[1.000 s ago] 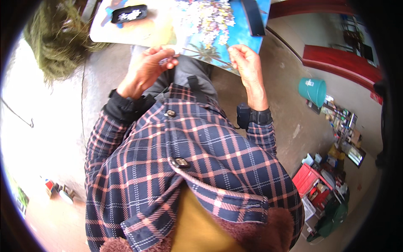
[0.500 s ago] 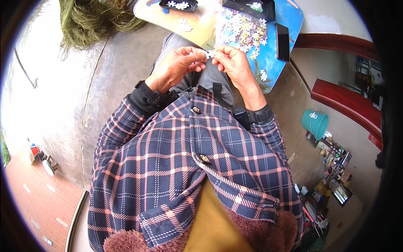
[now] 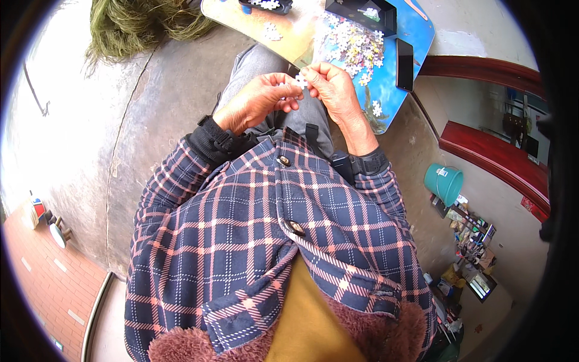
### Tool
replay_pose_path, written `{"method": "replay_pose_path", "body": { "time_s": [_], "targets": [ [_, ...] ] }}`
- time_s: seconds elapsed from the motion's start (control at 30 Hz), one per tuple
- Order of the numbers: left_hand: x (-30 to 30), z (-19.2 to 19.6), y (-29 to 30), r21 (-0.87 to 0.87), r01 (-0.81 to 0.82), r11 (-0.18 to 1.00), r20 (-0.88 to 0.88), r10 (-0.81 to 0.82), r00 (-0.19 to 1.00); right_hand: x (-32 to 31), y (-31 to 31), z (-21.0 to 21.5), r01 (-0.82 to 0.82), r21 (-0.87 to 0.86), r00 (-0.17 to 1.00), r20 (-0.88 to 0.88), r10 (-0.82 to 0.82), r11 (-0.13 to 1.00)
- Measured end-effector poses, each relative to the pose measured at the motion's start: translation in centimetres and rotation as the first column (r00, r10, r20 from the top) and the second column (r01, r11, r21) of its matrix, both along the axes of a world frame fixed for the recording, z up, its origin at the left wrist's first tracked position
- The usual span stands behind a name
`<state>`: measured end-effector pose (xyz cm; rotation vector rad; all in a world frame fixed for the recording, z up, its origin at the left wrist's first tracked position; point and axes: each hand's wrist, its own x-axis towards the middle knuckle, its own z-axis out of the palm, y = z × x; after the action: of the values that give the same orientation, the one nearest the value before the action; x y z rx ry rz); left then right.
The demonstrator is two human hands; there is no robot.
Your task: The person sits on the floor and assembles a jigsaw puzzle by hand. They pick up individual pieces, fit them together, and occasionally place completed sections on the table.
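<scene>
A white jigsaw piece [image 3: 301,81] is held up above my lap, between the fingertips of both hands. My right hand [image 3: 330,85] pinches its upper edge between thumb and forefinger. On the other side, my left hand [image 3: 263,99] is closed, its thumb and forefinger at the piece's lower left. Bits of white show among its curled fingers, probably more pieces, though mostly hidden. Just beyond my hands, a heap of jigsaw pieces [image 3: 356,47] lies on a small table with a colourful picture top [image 3: 395,104]. A smaller cluster of pieces [image 3: 272,32] sits to the left.
A black open box [image 3: 391,22] and a dark tray with pieces [image 3: 281,8] stand at the table's far side. A black phone [image 3: 404,65] lies by its right edge. Green fibre strands [image 3: 129,30] are at the far left, a teal bucket [image 3: 444,184] at right.
My fingers have shifted on the piece, which now stands more upright and shows more of its white face. The view has turned slightly.
</scene>
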<state>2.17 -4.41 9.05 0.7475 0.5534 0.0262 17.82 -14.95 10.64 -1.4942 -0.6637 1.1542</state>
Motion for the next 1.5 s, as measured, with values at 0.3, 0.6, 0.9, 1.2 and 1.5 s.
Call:
{"method": "replay_pose_path", "body": {
  "time_s": [0.3,0.6,0.9,1.2,1.5],
  "targets": [
    [-0.1,-0.6,0.2,-0.092,-0.137,0.986,-0.02,0.136,0.991,-1.0,0.6,-0.3,-0.03,0.033,1.0,-0.002,0.03,0.999],
    [-0.3,-0.4,1.0,0.184,-0.113,0.976,-0.041,0.122,0.992,0.4,0.0,-0.6,-0.157,-0.129,0.978,0.119,0.172,0.979],
    [-0.5,-0.1,0.8,0.148,-0.131,0.98,-0.1,0.147,0.984,-0.3,-0.1,-1.0,-0.014,0.017,1.0,-0.002,0.014,1.0],
    [-0.7,-0.7,0.5,0.072,-0.176,0.982,-0.073,0.181,0.981,0.1,1.3,-2.0,0.039,-0.038,0.999,-0.036,-0.041,0.999],
    [-1.7,-2.1,1.0,-0.125,-0.334,0.934,-0.122,0.319,0.94,4.8,9.8,-3.1,0.263,-0.054,0.965,-0.009,-0.263,0.963]
  ]
}}
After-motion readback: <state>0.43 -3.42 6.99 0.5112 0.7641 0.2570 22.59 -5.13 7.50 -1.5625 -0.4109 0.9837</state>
